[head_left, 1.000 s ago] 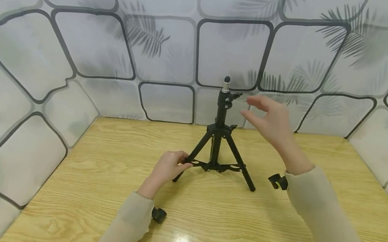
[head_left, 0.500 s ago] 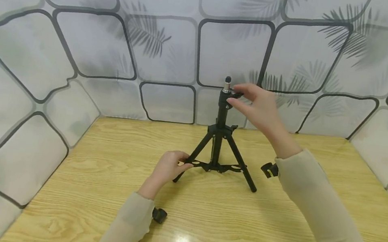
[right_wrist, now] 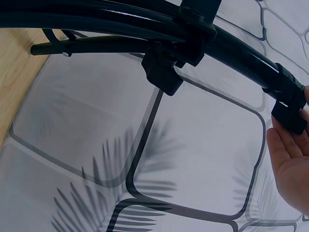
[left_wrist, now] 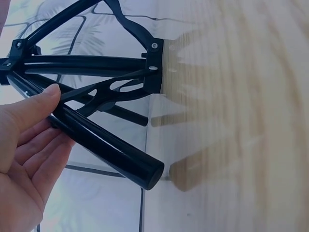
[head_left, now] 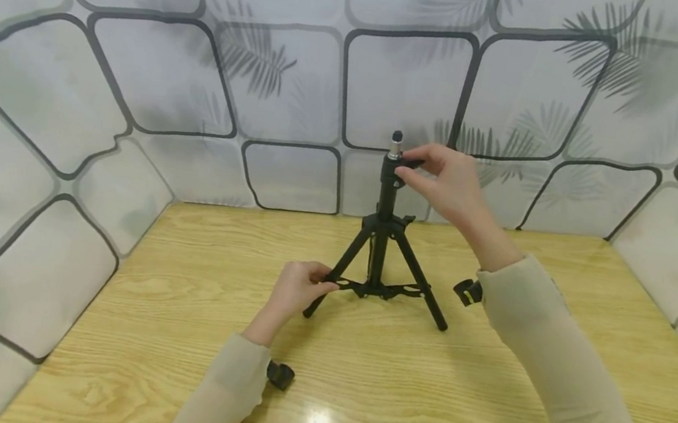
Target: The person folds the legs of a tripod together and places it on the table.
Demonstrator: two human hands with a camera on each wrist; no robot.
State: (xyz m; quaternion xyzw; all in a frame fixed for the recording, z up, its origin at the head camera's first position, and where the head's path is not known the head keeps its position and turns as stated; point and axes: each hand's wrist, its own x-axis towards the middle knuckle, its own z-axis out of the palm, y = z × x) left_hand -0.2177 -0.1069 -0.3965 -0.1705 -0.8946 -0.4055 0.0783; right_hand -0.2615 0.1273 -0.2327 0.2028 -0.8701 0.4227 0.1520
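A black tripod light stand (head_left: 378, 259) stands upright with its legs spread, a silver spigot (head_left: 395, 149) on top. My left hand (head_left: 295, 288) holds the stand's left leg (left_wrist: 111, 150) near the brace; in the left wrist view the thumb lies over the leg and the fingers are behind it. Up at the collar, my right hand (head_left: 454, 187) pinches the upper tightening knob (right_wrist: 288, 117) between thumb and fingers. The fingers partly cover that knob. A lower knob (right_wrist: 161, 72) sticks out untouched beside the leg hub.
The stand rests on a wood-grain table (head_left: 188, 334), near its back edge. Behind and to both sides hangs a patterned cloth backdrop (head_left: 289, 105). A small black device sits at each wrist, the left one (head_left: 280, 375) and the right one (head_left: 468, 292).
My right hand has moved left from beside the stand and taken hold of the upper knob. The left hand keeps its hold on the leg, and the stand has stayed in place.
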